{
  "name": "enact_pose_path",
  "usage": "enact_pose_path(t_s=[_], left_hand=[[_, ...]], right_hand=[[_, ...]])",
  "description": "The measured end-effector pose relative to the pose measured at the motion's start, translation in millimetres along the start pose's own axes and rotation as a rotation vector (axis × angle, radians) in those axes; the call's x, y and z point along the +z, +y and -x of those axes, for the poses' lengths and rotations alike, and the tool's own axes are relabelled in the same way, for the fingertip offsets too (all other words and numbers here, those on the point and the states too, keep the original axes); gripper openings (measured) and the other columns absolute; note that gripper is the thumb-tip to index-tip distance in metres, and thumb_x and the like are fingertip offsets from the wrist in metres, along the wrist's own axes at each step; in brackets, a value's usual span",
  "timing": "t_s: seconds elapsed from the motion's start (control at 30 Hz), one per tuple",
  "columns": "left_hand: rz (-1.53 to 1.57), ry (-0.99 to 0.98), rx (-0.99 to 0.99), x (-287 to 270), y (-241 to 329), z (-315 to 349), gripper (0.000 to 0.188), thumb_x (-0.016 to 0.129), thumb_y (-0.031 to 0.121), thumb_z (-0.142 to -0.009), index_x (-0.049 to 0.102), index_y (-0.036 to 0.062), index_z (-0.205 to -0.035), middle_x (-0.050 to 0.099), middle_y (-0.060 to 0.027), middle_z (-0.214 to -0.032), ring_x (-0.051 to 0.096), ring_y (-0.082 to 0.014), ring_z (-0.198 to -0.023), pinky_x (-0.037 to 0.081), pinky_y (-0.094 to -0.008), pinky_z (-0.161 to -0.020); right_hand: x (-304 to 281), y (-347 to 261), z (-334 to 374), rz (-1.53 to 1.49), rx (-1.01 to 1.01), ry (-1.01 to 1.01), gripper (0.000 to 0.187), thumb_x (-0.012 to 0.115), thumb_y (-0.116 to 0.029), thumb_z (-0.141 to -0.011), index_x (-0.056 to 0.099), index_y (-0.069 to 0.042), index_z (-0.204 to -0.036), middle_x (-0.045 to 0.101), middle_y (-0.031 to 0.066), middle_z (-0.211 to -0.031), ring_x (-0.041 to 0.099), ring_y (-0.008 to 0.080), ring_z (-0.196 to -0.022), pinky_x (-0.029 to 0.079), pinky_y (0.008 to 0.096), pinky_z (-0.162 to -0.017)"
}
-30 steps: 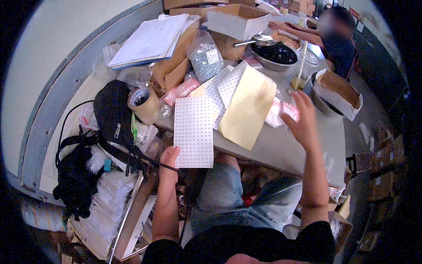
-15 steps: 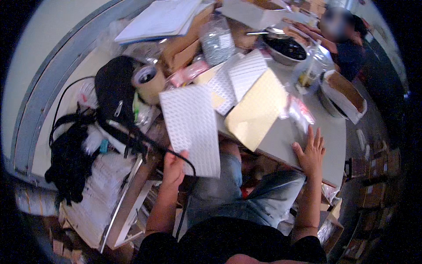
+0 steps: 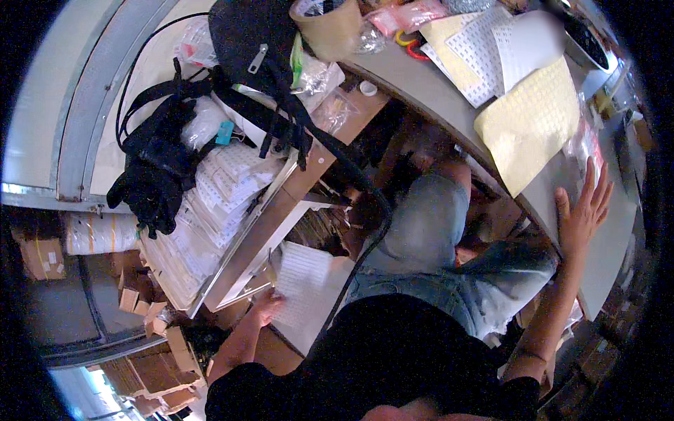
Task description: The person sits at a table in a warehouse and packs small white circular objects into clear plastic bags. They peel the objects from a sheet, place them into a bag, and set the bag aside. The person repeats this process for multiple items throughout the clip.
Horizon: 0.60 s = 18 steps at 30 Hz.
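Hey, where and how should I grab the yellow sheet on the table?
Pinch the yellow sheet by its near corner, coming from your side of the table, perhaps with the right hand. It's thin and broad, and that corner reaches the table's edge, so a thumb could likely slip under.

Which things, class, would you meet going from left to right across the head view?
White wrapped roll → teal clip → left hand → white sheet at its fingers → small round white cap → yellow sheet → right hand.
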<state>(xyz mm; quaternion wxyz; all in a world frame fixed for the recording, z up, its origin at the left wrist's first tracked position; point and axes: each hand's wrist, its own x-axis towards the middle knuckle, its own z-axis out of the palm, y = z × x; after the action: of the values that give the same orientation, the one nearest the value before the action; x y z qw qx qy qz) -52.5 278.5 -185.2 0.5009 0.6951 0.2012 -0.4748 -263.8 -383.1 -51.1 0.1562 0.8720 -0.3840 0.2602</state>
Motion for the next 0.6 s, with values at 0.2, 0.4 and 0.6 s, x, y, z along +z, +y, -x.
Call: enact_pose_path(t_s=[0.2,0.4,0.6], left_hand=[[0.503,0.313,0.097,-89,-69,-52,0.033,0.064,0.018,-0.082,0.055,0.0190,-0.114,0.061,0.0019,-0.095,0.059,-0.0162,-0.085,0.046,-0.0325,-0.065],[0.564,0.355,0.236,-76,-47,-109,0.031,0.060,0.020,-0.085,0.055,0.0161,-0.115,0.062,-0.0023,-0.103,0.061,-0.0200,-0.094,0.052,-0.0323,-0.068],[0.610,0.305,0.297,3,12,-139,0.047,0.066,0.031,-0.084,0.052,0.0107,-0.124,0.059,-0.0092,-0.120,0.056,-0.0273,-0.110,0.050,-0.0398,-0.085]], right_hand=[[-7,-1,-4,-0.035,-0.040,-0.012,0.072,0.063,-0.043,-0.085,0.032,-0.024,-0.147,0.024,0.0078,-0.154,0.021,0.0392,-0.140,0.017,0.0519,-0.113],[-10,-2,-4,-0.094,-0.033,-0.032,0.070,0.066,-0.032,-0.084,0.034,-0.022,-0.145,0.025,0.0095,-0.153,0.024,0.0369,-0.139,0.018,0.0492,-0.114],[-11,-3,-4,-0.120,-0.055,-0.028,0.066,0.065,-0.033,-0.085,0.038,-0.017,-0.143,0.028,0.0141,-0.151,0.026,0.0359,-0.138,0.021,0.0471,-0.113]])
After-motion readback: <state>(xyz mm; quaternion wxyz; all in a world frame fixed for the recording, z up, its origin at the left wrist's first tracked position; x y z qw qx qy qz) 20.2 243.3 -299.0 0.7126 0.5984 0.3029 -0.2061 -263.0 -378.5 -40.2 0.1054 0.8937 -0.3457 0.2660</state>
